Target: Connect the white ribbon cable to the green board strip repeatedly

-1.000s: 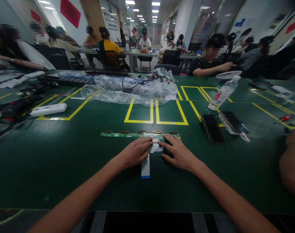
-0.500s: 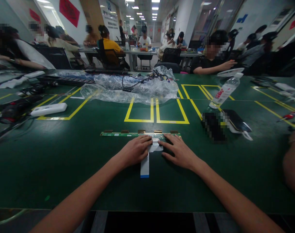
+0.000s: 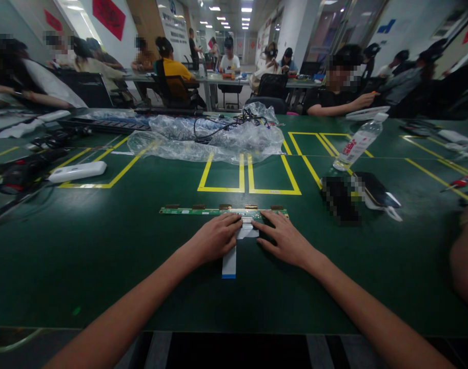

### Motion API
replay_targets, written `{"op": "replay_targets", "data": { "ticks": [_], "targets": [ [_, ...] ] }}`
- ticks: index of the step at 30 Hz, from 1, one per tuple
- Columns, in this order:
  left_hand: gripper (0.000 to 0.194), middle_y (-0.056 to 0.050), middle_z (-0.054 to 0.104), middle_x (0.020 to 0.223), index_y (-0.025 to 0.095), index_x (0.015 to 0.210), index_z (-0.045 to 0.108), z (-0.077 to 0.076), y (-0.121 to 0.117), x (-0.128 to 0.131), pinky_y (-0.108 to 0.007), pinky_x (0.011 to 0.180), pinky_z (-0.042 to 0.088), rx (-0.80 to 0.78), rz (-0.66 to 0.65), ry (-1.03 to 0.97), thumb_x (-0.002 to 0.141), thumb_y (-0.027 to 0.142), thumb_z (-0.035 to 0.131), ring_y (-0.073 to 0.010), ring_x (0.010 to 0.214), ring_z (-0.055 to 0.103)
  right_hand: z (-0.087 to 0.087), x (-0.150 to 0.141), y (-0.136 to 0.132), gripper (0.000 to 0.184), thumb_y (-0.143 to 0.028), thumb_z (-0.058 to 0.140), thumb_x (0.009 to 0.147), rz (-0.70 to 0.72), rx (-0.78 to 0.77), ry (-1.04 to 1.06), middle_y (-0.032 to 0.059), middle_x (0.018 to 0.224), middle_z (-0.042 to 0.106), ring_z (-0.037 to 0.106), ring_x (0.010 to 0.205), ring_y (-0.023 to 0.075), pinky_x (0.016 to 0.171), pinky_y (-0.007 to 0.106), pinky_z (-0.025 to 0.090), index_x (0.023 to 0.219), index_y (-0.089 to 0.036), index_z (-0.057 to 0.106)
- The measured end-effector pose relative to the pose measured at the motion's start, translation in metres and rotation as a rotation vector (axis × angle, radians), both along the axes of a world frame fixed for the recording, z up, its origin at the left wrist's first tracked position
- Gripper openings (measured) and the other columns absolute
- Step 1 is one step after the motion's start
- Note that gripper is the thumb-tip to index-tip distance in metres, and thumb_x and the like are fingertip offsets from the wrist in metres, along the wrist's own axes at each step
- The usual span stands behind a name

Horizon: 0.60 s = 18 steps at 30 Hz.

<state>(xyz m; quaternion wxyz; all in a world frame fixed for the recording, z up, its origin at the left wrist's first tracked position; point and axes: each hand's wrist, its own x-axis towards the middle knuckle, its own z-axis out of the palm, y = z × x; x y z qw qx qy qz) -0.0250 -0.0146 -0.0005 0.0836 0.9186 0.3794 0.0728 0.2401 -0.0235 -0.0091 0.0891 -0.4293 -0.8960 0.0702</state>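
A long, narrow green circuit board (image 3: 187, 211) lies flat across the green table, with small gold-brown tabs along its far edge. From its middle a white flat ribbon cable (image 3: 229, 266) runs toward me, ending in a blue strip. My left hand (image 3: 216, 236) rests over the cable and the board's near edge, its fingers stretched out and close together; they hide part of the cable. To the right of the white connector area (image 3: 248, 225), my right hand (image 3: 282, 236) has its fingers spread, the tips touching the board and the cable's edge.
Beyond the board lie crumpled clear plastic wrap (image 3: 218, 141) and black cables (image 3: 234, 125). A water bottle (image 3: 360, 143) and a phone (image 3: 375, 189) are at right. At left are a white device (image 3: 78, 172) and a black tool (image 3: 22, 171). Another person's arm (image 3: 466, 256) is at the right edge.
Almost nothing differs. The view has shifted very slightly, and both hands stay in the same place on the board and cable.
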Motion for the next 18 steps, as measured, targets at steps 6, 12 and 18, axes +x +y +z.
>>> {"op": "replay_targets", "data": {
  "ticks": [6,12,18],
  "targets": [
    [0.050,-0.012,0.047,0.153,0.015,0.144,0.051,-0.0004,-0.0001,-0.0009,-0.046,0.118,0.036,-0.015,0.010,-0.002,0.096,0.026,0.049,-0.0274,0.143,0.042,0.0022,0.0000,-0.0003,0.056,-0.043,0.054,0.097,0.006,0.000,0.004,0.0138,0.158,0.039,0.035,0.145,0.0343,0.117,0.059,0.029,0.150,-0.028,0.045],
    [0.047,-0.013,0.051,0.150,0.015,0.142,0.053,-0.0032,0.0016,-0.0012,-0.047,0.116,0.039,0.011,-0.005,-0.038,0.096,0.025,0.050,-0.0277,0.140,0.046,0.0006,-0.0017,0.0001,0.054,-0.042,0.052,0.098,0.011,0.053,0.006,0.0168,0.155,0.043,0.039,0.143,0.0356,0.115,0.060,0.032,0.148,-0.023,0.048],
    [0.046,-0.014,0.054,0.147,0.014,0.140,0.055,-0.0006,0.0019,-0.0016,-0.046,0.116,0.040,0.034,-0.034,-0.057,0.095,0.023,0.052,-0.0278,0.139,0.047,0.0009,-0.0055,-0.0031,0.054,-0.041,0.050,0.100,0.021,0.095,-0.049,0.0201,0.154,0.043,0.040,0.142,0.0362,0.115,0.058,0.034,0.149,-0.019,0.046]
  ]
}}
